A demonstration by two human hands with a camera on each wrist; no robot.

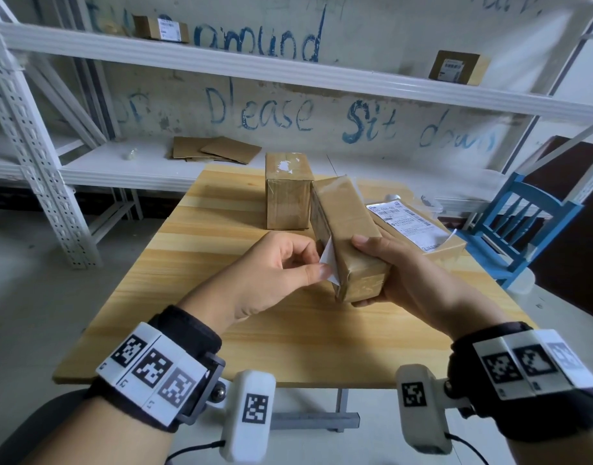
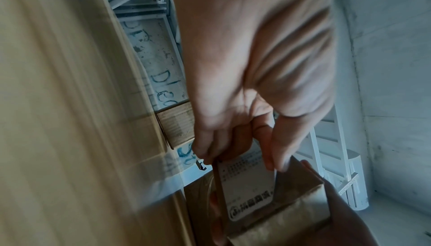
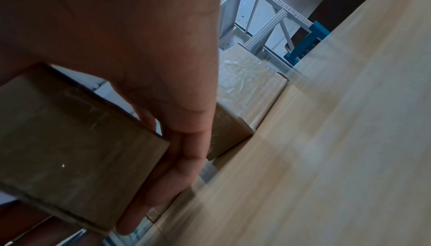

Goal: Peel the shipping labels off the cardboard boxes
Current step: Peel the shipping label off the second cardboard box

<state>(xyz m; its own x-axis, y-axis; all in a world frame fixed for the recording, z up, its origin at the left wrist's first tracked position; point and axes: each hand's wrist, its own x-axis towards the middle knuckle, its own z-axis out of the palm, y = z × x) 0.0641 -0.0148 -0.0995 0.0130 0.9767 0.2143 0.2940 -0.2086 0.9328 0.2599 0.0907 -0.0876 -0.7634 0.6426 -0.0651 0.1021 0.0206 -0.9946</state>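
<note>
Shipping label (image 1: 329,263) is half lifted off the side of a cardboard box (image 1: 350,243), pinched between the left hand (image 1: 271,273) thumb and fingers. Right hand (image 1: 399,266) is wrapped around that box, holding it tilted above the wooden table (image 1: 221,263)

A: The head view is bright and even, with soft daylight and only weak shadows under the hands; the shelf rails (image 1: 288,72) bend near the edges from the wide lens.

B: Both wrist views are dimmer and bluish. The table (image 2: 58,102) is smeared by motion blur, the near skin is out of focus, and the label (image 2: 247,185) text is soft.
</note>
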